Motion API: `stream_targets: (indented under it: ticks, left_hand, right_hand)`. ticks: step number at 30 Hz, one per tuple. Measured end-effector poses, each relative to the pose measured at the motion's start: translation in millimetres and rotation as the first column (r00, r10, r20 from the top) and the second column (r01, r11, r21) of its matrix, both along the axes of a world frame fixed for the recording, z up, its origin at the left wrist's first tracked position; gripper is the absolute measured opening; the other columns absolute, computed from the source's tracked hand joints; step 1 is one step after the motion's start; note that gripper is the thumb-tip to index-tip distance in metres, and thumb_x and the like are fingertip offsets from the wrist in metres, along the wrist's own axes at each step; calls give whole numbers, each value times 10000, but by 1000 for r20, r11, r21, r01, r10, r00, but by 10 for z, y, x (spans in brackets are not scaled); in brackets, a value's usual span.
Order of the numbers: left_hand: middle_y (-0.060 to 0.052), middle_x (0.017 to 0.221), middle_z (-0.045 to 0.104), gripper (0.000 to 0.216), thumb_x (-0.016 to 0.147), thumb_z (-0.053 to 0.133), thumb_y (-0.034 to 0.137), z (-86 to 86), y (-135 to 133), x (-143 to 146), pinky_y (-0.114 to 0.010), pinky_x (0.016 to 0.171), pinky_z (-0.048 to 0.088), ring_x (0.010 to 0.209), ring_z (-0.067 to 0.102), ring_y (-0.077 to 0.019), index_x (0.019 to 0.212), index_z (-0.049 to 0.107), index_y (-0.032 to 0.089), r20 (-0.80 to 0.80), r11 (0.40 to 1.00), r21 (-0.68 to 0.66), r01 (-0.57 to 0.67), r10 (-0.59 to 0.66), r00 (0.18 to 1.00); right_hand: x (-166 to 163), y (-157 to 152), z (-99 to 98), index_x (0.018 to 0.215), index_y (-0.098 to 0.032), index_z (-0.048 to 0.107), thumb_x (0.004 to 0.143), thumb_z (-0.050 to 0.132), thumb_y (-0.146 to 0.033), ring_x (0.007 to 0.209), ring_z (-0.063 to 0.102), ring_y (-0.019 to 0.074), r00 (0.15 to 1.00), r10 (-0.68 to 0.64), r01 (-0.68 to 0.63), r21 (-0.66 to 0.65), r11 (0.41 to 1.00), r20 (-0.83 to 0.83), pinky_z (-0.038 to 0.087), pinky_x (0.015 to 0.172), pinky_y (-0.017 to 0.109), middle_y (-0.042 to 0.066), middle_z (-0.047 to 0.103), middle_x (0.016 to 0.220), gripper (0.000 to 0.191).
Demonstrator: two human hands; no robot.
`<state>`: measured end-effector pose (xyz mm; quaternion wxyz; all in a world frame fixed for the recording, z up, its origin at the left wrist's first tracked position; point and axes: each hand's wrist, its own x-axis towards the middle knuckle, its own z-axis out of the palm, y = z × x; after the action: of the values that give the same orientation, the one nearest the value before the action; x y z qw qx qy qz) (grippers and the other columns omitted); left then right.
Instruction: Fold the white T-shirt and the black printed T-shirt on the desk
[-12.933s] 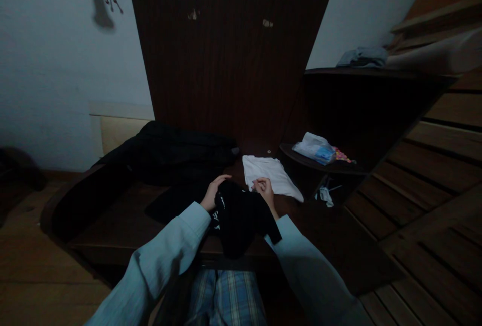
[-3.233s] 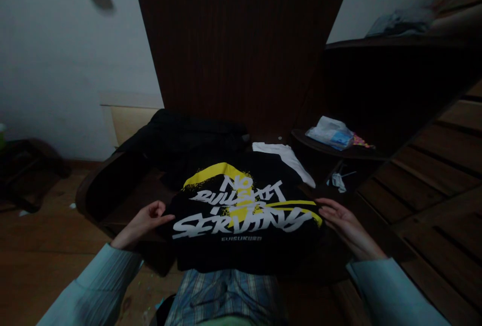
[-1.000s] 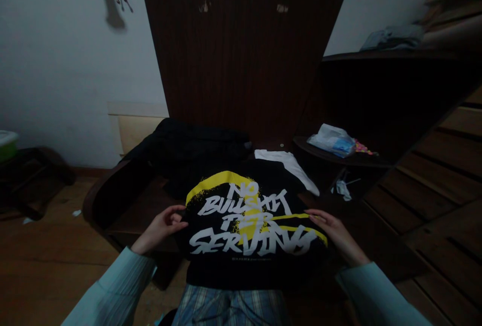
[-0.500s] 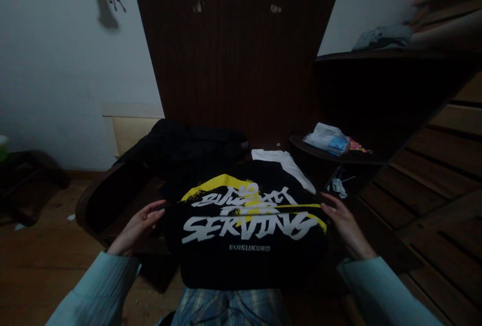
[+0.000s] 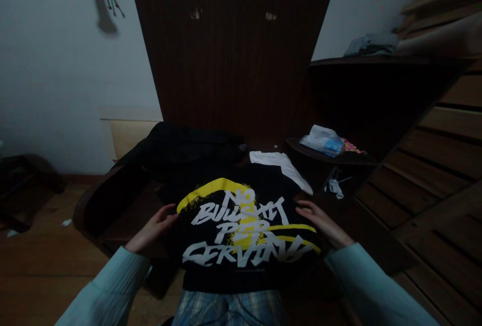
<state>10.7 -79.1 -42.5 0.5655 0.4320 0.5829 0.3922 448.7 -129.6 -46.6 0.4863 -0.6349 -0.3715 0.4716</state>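
Note:
A black T-shirt point(image 5: 211, 230) with white lettering and yellow paint-like streaks is spread before me, its lower part over my lap. At its left edge, my left hand point(image 5: 158, 226) has thumb and fingers closed on the cloth. My right hand point(image 5: 324, 221) grips the opposite edge, fingers partly hidden by the fabric. Beyond the T-shirt lies a folded white garment point(image 5: 284, 165), partly covered by it. Farther left, a heap of dark clothing point(image 5: 181, 146) rests over the dark wooden seat.
A curved wooden armrest point(image 5: 88, 210) stands at my left. On the right, a corner shelf point(image 5: 361, 160) holds a plastic packet point(image 5: 324, 141) and a small pink item. A slatted wooden structure point(image 5: 452, 137) lines the far right. A tall dark panel point(image 5: 233, 65) rises behind.
Both hands have moved inward along the T-shirt's sides. The fold across its lettering has opened out, so the middle words now show; the bottom line of small print has become hidden.

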Motion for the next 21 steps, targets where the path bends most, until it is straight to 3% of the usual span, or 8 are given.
stream_targets:
  ticks: [5,9,13,17,21]
  left_hand:
    - [-6,677,628,505,661,686,153,80,133,273,-225,531,484,571,607,-130,1117,469,165,93,995,-36,-93,96,991]
    - [-41,771,654,504,655,679,85,126,218,308,-238,595,508,641,631,-137,1115,483,150,203,984,16,-179,172,964]
    - [-67,811,663,451,679,654,91,223,297,181,-250,578,509,644,633,-145,1102,507,145,258,967,67,-247,223,940]
    - [-15,691,644,385,636,696,130,283,282,41,-196,543,475,568,599,-99,997,562,137,218,912,174,-372,333,917]
    - [44,567,595,445,532,760,264,245,98,-77,-182,492,437,522,568,-102,926,585,151,57,875,307,-375,377,925]
  right_hand:
    - [-127,349,-9,835,-206,538,591,703,-264,493,584,130,995,-74,70,61,996,66,453,466,227,-79,547,494,301]
    - [-90,475,48,872,-213,583,583,712,-249,585,629,162,1000,-3,3,70,998,-5,498,539,265,-27,630,613,319]
    - [22,494,285,854,-229,631,594,700,-271,758,654,223,996,1,7,96,995,-84,527,669,329,37,685,780,273]
    - [90,410,448,857,-253,630,603,682,-288,852,638,243,989,-97,113,143,983,-115,523,719,345,45,688,861,262]
    - [21,163,298,851,-246,612,585,697,-323,785,643,240,993,-107,111,107,988,-46,522,654,332,48,681,803,289]
